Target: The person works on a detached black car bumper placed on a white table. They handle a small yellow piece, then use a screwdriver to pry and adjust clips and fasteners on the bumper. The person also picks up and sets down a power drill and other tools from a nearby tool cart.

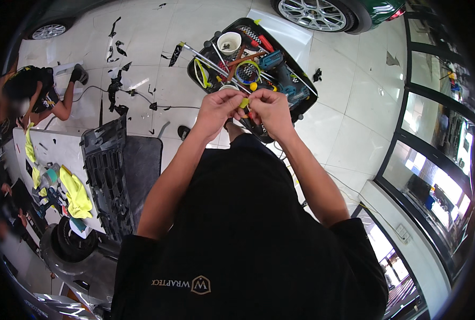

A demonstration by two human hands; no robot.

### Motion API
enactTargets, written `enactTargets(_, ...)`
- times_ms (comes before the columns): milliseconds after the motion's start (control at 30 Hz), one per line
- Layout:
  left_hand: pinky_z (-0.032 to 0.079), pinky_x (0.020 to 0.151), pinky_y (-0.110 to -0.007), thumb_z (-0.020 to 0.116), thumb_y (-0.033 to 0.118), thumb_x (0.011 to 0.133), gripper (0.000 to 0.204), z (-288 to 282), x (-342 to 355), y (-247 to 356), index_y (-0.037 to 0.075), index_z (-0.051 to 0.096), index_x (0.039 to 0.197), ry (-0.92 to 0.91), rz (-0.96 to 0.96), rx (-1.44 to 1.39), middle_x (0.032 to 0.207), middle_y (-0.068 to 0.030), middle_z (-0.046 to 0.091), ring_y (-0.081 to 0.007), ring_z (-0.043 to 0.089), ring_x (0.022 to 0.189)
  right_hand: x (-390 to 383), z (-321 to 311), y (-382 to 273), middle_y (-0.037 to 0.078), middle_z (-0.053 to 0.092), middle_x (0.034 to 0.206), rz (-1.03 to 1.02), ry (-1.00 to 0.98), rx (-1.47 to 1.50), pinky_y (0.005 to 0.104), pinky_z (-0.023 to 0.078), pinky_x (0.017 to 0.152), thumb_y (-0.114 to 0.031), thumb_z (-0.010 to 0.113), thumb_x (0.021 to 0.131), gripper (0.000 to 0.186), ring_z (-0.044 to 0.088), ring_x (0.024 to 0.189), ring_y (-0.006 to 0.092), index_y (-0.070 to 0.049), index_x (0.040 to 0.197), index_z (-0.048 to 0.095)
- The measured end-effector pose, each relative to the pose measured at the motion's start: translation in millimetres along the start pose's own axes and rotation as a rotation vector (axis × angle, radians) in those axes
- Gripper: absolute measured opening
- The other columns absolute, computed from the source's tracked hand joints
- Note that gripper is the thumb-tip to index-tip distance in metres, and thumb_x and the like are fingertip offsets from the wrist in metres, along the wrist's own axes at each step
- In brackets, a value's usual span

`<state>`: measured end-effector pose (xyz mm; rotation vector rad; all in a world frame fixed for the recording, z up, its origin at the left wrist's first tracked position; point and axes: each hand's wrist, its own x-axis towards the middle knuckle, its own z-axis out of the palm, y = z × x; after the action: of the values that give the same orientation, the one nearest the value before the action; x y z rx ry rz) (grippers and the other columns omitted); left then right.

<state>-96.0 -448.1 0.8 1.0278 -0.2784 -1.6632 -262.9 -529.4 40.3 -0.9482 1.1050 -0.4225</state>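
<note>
Above the near edge of a black tool cart [307,109], my left hand [220,111] and my right hand [270,111] meet with thumbs and fingertips pinched together. Between them sits a small yellow-green piece [244,102], gripped from both sides; its exact kind is too small to make out. In the cart just beyond my hands lie a blue-and-black cordless drill [290,85], a white cup [229,42], a roll of tape with a yellow-green rim [247,71], a long metal rod [208,60] and several red-handled tools.
A white table [51,146] at left bears yellow cloths [75,193] and a black car grille [107,176]. Another person [37,93] crouches beyond it. Black scraps [115,82] and a cable [176,107] lie on the tiles. A green car's wheel [314,13] stands at the far side.
</note>
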Motion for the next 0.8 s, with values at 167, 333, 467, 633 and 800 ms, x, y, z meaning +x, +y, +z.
enactTargets(167, 0.059, 0.073, -0.028, 0.060, 0.014, 0.109, 0.025, -10.9, 20.6, -16.0, -0.002, 0.068, 0.125, -0.056, -0.045, -0.189, 0.106, -0.0102, 0.074, -0.0171, 0.074, 0.089, 25.0, -17.9, 7.8, 0.004, 0.066, 0.072, 0.134, -0.035, 0.143, 0.0232, 0.046, 0.048, -0.005, 0.065, 0.096, 0.009, 0.059, 0.056, 0.0074, 0.002, 0.093, 0.070)
enactTargets(333, 0.057, 0.078, -0.028, 0.066, 0.011, 0.104, 0.021, -14.2, 29.5, -20.8, 0.000, 0.068, 0.121, -0.094, -0.112, 0.102, 0.103, -0.0082, 0.072, -0.0146, 0.070, 0.088, 22.2, -25.8, 5.4, 0.004, 0.065, 0.069, 0.022, -0.092, -0.180, 0.0241, 0.046, 0.046, -0.007, 0.069, 0.093, 0.012, 0.059, 0.054, 0.0073, 0.003, 0.086, 0.071)
enactTargets(467, 0.057, 0.076, -0.028, 0.065, 0.009, 0.104, 0.022, -7.2, 23.3, -13.8, -0.002, 0.068, 0.123, -0.025, -0.078, 0.001, 0.104, -0.0099, 0.073, -0.0155, 0.070, 0.086, 21.0, -31.4, 1.8, 0.004, 0.065, 0.069, 0.027, -0.070, 0.043, 0.0246, 0.047, 0.046, -0.006, 0.067, 0.094, 0.011, 0.059, 0.052, 0.0085, 0.004, 0.089, 0.071)
enactTargets(633, 0.059, 0.077, -0.030, 0.060, 0.011, 0.106, 0.025, -1.8, 12.6, -4.9, -0.004, 0.067, 0.124, -0.076, -0.098, -0.208, 0.104, -0.0122, 0.073, -0.0188, 0.071, 0.086, 19.6, -36.6, 5.7, 0.004, 0.065, 0.068, 0.037, -0.035, 0.151, 0.0243, 0.046, 0.045, -0.005, 0.066, 0.094, 0.011, 0.059, 0.050, 0.0091, 0.004, 0.092, 0.072)
enactTargets(800, 0.058, 0.075, -0.029, 0.064, 0.012, 0.105, 0.024, -6.9, 27.9, -10.9, -0.004, 0.068, 0.122, -0.089, -0.106, -0.161, 0.103, -0.0106, 0.073, -0.0169, 0.070, 0.084, 22.2, -43.3, -0.6, 0.004, 0.065, 0.068, 0.024, -0.087, -0.114, 0.0236, 0.045, 0.046, -0.005, 0.066, 0.092, 0.010, 0.059, 0.051, 0.0084, 0.003, 0.092, 0.072)
